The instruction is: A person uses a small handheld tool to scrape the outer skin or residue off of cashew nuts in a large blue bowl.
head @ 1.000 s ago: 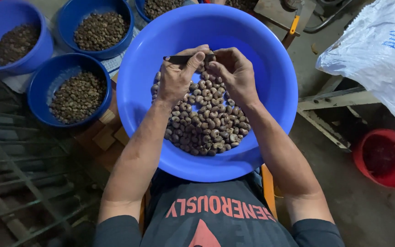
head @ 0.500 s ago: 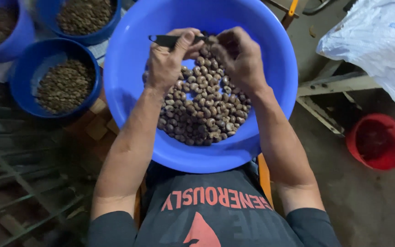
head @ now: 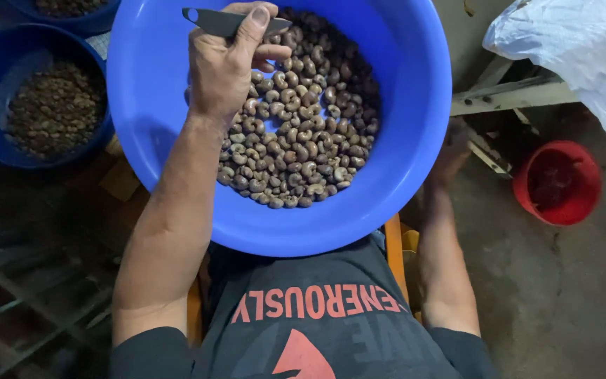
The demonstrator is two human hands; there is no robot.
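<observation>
The left hand (head: 226, 67) grips a dark tool (head: 229, 22), its length pointing sideways, directly above the nuts (head: 299, 126) in the blue basin (head: 149, 140); the right hand (head: 450, 151) reaches outside the basin's far side, its grip unclear

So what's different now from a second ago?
The right hand has left the nuts and dropped outside the big blue basin, towards the floor. The left hand stays over the nuts, gripping the dark tool.

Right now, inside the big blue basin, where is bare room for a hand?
Bare blue wall lies left of the left hand in the big basin, and along the near rim below the nuts. The middle and right are crowded.
</observation>
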